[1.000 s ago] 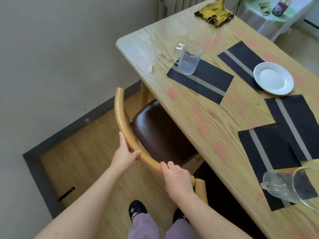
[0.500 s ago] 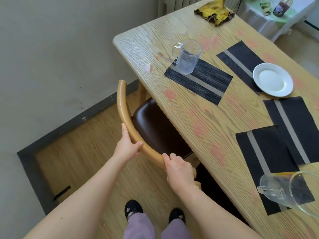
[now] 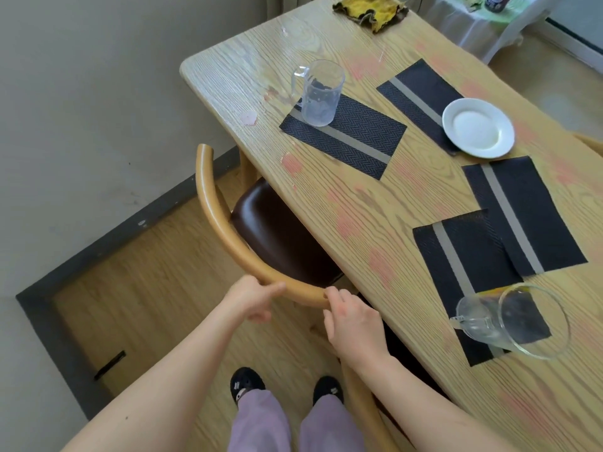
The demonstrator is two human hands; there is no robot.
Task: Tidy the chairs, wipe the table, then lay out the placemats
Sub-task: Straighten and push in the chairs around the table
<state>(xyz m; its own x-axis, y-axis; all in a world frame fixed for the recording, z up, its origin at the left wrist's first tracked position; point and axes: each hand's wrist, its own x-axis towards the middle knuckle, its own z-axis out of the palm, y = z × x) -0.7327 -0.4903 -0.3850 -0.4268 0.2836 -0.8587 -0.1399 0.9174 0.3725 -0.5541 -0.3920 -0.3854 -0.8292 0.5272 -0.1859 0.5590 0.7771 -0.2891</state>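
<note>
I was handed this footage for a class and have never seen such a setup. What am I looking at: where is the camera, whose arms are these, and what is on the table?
There is no machine here. A person works with bare hands, and one wide-angle camera on their head looks forward and down, so the arms enter from below. The left hand and right hand both grip the curved wooden back of a chair, whose dark seat sits partly under the table. On the table lie four black placemats, two of them overlapping. A clear mug stands on one, a second mug on another, and a white plate partly on a third. A crumpled yellow cloth lies at the far end.
</note>
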